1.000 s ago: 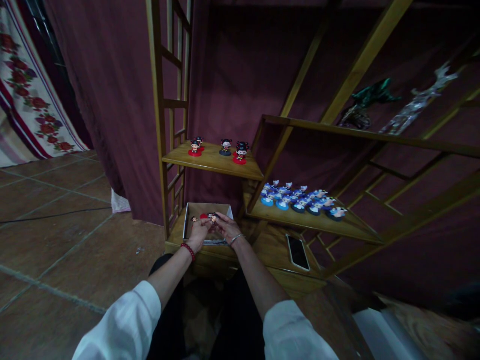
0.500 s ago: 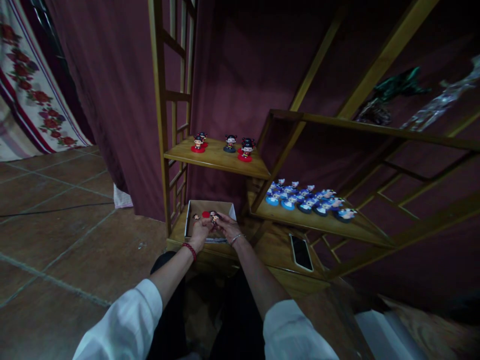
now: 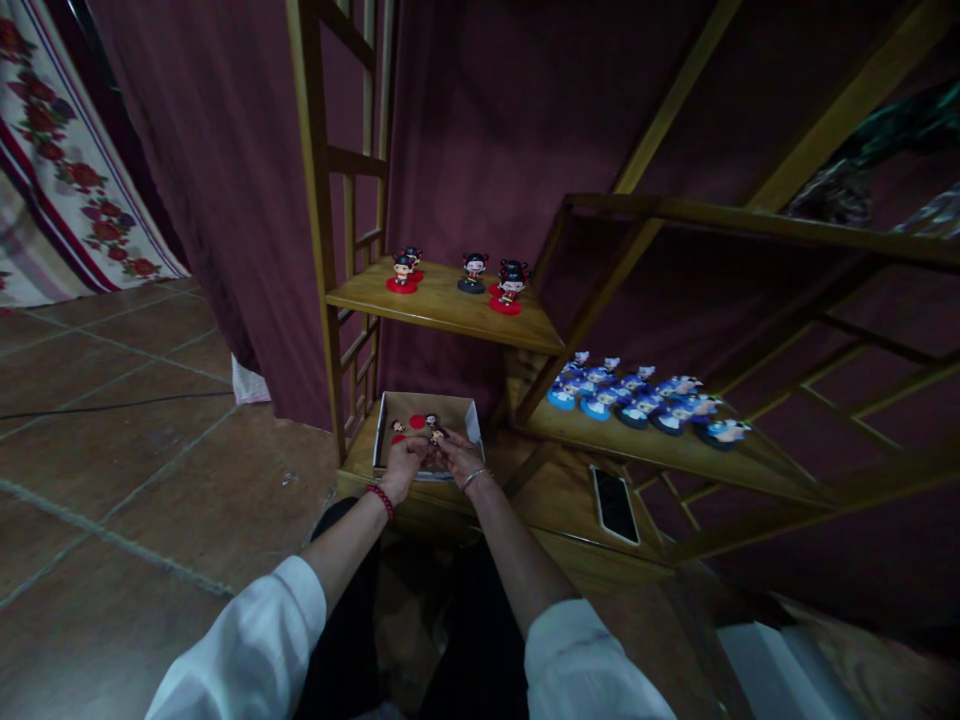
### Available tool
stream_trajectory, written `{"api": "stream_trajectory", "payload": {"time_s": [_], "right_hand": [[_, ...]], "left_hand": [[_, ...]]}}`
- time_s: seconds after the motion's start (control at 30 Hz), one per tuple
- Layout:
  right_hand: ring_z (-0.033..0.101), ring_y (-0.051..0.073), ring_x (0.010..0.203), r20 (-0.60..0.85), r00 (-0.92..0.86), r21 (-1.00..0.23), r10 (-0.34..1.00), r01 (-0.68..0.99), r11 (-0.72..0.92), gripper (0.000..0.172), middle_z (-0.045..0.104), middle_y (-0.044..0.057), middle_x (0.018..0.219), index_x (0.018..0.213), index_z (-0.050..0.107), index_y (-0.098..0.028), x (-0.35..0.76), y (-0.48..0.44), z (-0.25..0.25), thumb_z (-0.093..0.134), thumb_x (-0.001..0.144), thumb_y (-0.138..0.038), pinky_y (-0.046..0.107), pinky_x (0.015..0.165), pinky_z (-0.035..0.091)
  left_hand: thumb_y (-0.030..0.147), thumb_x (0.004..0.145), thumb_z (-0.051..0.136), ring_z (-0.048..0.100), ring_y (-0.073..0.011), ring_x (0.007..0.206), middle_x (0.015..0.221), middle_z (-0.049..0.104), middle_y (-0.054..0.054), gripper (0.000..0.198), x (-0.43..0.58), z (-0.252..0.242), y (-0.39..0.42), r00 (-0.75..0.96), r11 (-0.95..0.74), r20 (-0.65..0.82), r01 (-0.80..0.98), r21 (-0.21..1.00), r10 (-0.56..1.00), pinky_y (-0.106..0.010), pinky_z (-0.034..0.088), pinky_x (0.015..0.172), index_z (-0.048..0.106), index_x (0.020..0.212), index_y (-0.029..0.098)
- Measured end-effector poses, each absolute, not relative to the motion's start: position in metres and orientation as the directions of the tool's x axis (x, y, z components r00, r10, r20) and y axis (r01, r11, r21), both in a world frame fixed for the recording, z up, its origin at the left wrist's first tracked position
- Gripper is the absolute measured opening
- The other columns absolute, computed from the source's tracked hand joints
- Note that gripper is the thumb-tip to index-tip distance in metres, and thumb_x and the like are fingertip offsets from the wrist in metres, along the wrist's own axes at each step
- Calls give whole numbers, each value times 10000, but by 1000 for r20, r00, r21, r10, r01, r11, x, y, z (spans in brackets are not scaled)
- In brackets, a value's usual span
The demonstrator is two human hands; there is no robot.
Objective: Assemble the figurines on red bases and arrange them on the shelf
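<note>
Both my hands meet over the near edge of an open cardboard box (image 3: 471, 418) on the lowest wooden shelf. My left hand (image 3: 403, 462), with a red bead bracelet at the wrist, and my right hand (image 3: 459, 458), with a thin bangle, pinch a small black-haired figurine (image 3: 433, 430) between their fingertips. A round red base (image 3: 417, 421) lies on the box floor just beyond it, and another tiny figurine (image 3: 397, 427) lies at the box's left.
Several red-based figurines (image 3: 510, 290) stand on the upper left shelf (image 3: 442, 310). Several blue-based figurines (image 3: 637, 398) line the right shelf. A black phone (image 3: 615, 505) lies on the low board. A maroon curtain (image 3: 225, 180) hangs behind; tiled floor spreads left.
The view has tipped and shifted slightly, so the shelves sit a little further right. My hands stay together over the box, still pinching the figurine.
</note>
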State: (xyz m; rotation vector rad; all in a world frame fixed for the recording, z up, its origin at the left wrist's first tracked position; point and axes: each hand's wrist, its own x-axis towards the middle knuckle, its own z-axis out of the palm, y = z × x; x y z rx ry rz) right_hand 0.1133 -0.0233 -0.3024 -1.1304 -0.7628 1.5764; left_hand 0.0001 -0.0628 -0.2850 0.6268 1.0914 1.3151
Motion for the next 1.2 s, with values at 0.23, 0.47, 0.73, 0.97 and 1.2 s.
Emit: {"api": "stream_trajectory", "payload": {"time_s": [0.23, 0.47, 0.73, 0.97, 1.2], "right_hand": [[577, 76, 569, -302, -67, -875, 951, -377, -304, 336, 664, -25, 692, 820, 656, -197, 110, -21, -309, 749, 498, -178, 177, 499, 446], [585, 81, 596, -303, -62, -876, 951, -375, -303, 379, 665, -16, 699, 821, 661, -183, 111, -19, -318, 763, 457, -181, 191, 543, 458], [584, 95, 589, -317, -7, -898, 948, -321, -302, 419, 670, -3, 712, 831, 660, -180, 114, -10, -334, 775, 433, -240, 194, 502, 441], [572, 98, 564, -328, 40, -916, 944, -258, -308, 425, 667, -8, 699, 819, 652, -183, 115, 3, -346, 771, 417, -252, 201, 484, 429], [571, 99, 563, -315, 60, -938, 947, -176, -300, 407, 659, -16, 676, 813, 645, -177, 118, 15, -366, 752, 431, -268, 197, 485, 432]], "left_hand": [[88, 673, 581, 556, -96, 499, 557, 605, -3, 43, -1, -293, -59, -117, 221, -296, -426, 877, 948, -238, 460, 554, 569, 650, 122], [62, 674, 553, 567, -97, 518, 564, 608, -1, 71, 0, -302, -56, -138, 246, -320, -389, 888, 937, -233, 470, 564, 572, 648, 125], [74, 679, 532, 539, -99, 472, 519, 581, 6, 89, 4, -326, -47, -217, 272, -322, -231, 934, 921, -234, 455, 536, 583, 650, 141], [42, 587, 584, 602, -178, 723, 628, 626, -37, 143, -15, -348, -31, -386, 284, -232, 81, 955, 893, -252, 431, 664, 628, 627, 173], [29, 643, 525, 597, -243, 810, 758, 630, -125, 181, -33, -352, -16, -408, 335, -155, 419, 844, 900, -303, 404, 722, 643, 745, 122]]}}
